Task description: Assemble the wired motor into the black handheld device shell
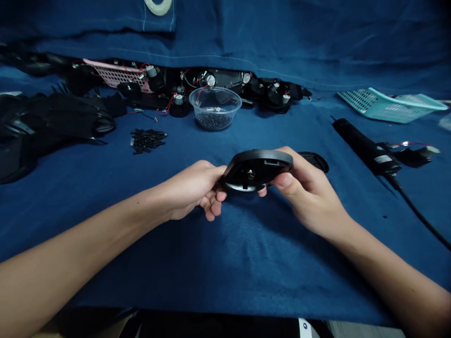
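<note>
Both hands hold a round black plastic housing (259, 170), tilted above the cloth with its hollow inner side facing me. My left hand (200, 190) grips its left edge, the thumb at the rim and the other fingers curled below. On the right side, my right hand (306, 188) has its thumb on the near rim and its fingers behind and under the part. A small metal piece shows inside the housing. Behind my right hand a second black round part (316, 161) lies on the cloth, partly hidden.
A clear bowl of small dark screws (214, 119) stands ahead, left of it a pile of small black parts (148, 141). A corded electric screwdriver (366, 145) lies right, near a teal basket (398, 107). Black parts (59, 117) fill the left; a pink basket (121, 77) is behind.
</note>
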Demonstrator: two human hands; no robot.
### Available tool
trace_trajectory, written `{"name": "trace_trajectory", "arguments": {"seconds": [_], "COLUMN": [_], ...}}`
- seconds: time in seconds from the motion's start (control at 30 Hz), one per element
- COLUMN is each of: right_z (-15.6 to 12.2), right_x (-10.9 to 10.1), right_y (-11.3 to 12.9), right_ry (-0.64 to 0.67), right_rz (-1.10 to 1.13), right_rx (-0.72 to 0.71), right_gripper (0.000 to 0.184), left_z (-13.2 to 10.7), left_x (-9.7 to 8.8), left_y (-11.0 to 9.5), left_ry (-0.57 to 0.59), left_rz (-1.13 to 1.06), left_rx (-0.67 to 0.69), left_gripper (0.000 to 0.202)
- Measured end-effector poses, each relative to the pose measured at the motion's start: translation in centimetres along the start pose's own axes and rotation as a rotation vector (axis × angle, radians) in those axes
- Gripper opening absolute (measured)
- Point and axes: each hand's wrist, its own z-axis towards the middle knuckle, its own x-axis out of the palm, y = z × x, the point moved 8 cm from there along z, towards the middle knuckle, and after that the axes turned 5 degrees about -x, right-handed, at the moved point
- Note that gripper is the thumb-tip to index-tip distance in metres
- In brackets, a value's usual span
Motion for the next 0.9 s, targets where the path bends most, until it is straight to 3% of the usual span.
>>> {"name": "trace_trajectory", "arguments": {"seconds": [0.43,0.6,0.73,0.9], "right_z": [0.1,-0.3,-0.1,0.0], "right_x": [0.2,0.3,0.0,1.1], "right_y": [-0.3,-0.7,-0.6,0.7], "right_ry": [0.048,0.222,0.218,0.249], "right_rz": [0.092,0.110,-0.101,-0.441], "right_rx": [0.053,0.145,0.174,-0.031], "right_gripper": [0.033,0.055,0.025,0.006], "left_z": [0.0,-0.3,-0.8,-1.8], "left_x": [0.1,-1.0,-1.6,-1.7], "left_y": [-0.1,-1.4,-3.2,-4.1], "left_ry": [0.012,-0.157,-0.293,-0.473], "left_rz": [0.029,0.183,0.403,0.682], "left_rx": [0.009,0.061,0.245,0.453], "left_gripper": [0.024,0.024,0.021,0.027]}}
